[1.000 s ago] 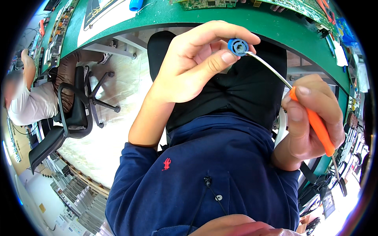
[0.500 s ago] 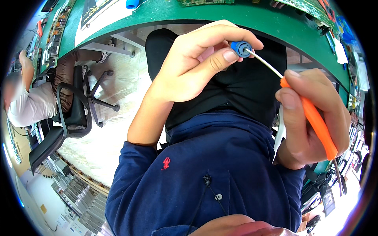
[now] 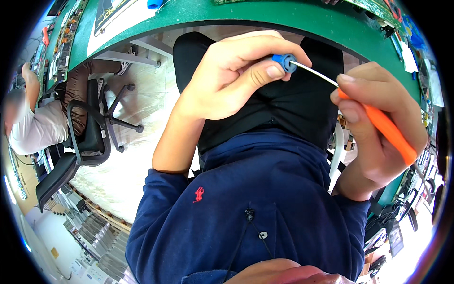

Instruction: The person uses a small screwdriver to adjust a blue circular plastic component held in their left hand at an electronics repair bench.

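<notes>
Between the thumb and bent forefinger of my left hand (image 3: 227, 78) is a small round blue plastic part (image 3: 286, 62) with a hollow, ringed end facing right. My right hand (image 3: 395, 106) is closed around a thin-shafted tool with an orange handle (image 3: 385, 128). The pale metal shaft (image 3: 316, 74) runs leftward from my right fingertips, and its tip meets the open end of the blue part. How deep the tip sits inside cannot be made out. A metal rod also sticks out at the handle's rear. Both hands are in the air above my lap.
A green-topped workbench (image 3: 198, 19) curves around in front, bearing circuit boards (image 3: 373, 10), a white sheet (image 3: 106, 33) and another blue piece (image 3: 154, 4). At the left, a person (image 3: 40, 125) sits by a black office chair (image 3: 90, 137).
The blue part and left hand have shifted slightly left and down. My right hand has turned a little, so the tool lies flatter, its rear end further up and right.
</notes>
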Demonstrator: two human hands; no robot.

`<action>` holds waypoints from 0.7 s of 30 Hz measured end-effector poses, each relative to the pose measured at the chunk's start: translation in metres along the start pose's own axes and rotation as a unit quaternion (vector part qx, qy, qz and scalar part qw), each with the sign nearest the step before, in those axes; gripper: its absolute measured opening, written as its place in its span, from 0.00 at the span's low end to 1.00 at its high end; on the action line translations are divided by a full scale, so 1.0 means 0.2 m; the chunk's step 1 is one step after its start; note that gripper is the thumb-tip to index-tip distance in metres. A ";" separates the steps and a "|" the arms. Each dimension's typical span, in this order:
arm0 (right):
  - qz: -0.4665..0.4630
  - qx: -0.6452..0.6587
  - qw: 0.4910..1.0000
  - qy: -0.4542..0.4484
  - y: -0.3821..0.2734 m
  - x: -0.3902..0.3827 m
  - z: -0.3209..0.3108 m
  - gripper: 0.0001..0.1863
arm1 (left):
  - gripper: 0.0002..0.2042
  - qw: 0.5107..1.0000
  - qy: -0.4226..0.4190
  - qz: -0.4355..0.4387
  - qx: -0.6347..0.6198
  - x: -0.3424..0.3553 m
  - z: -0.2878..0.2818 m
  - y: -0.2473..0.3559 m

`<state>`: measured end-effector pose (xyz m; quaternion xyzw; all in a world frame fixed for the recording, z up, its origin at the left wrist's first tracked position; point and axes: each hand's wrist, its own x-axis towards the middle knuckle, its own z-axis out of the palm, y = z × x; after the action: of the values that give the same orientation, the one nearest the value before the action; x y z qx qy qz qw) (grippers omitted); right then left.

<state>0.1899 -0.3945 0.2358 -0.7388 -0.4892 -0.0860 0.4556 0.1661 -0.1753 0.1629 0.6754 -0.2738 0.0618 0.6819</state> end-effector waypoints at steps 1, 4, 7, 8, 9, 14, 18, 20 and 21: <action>-0.005 0.007 1.000 -0.010 0.01 0.00 -0.01 0.12 | 0.18 1.000 -0.014 -0.006 0.001 0.00 0.00 0.00; -0.028 0.020 0.999 -0.042 0.04 0.00 -0.03 0.13 | 0.20 0.996 -0.033 -0.036 -0.070 -0.02 -0.01 0.00; -0.028 0.017 0.997 -0.075 0.02 0.00 -0.06 0.13 | 0.21 0.984 -0.075 -0.069 -0.148 -0.02 -0.03 -0.02; -0.026 0.019 0.996 -0.082 0.02 0.00 -0.06 0.14 | 0.22 0.978 -0.088 -0.080 -0.173 -0.03 -0.03 -0.03; -0.027 0.026 0.996 -0.080 0.01 0.00 -0.05 0.14 | 0.20 0.974 -0.091 -0.083 -0.192 -0.03 -0.03 -0.04; -0.094 0.006 0.990 -0.104 0.02 0.02 -0.03 0.14 | 0.22 0.964 -0.130 -0.098 -0.210 -0.02 -0.04 -0.05; -0.130 0.035 0.988 -0.072 0.08 -0.02 0.03 0.15 | 0.23 0.950 -0.151 -0.115 -0.249 -0.02 -0.06 -0.09; -0.107 0.026 0.992 -0.057 0.07 -0.04 0.03 0.15 | 0.23 0.952 -0.128 -0.101 -0.258 -0.02 -0.05 -0.09; -0.081 0.002 0.994 -0.072 0.02 -0.01 0.00 0.15 | 0.23 0.960 -0.113 -0.094 -0.240 -0.01 -0.05 -0.08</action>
<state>0.1924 -0.3961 0.2317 -0.6997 -0.5793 -0.0684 0.4125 0.1739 -0.1666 0.1474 0.5174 -0.2910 -0.1468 0.7912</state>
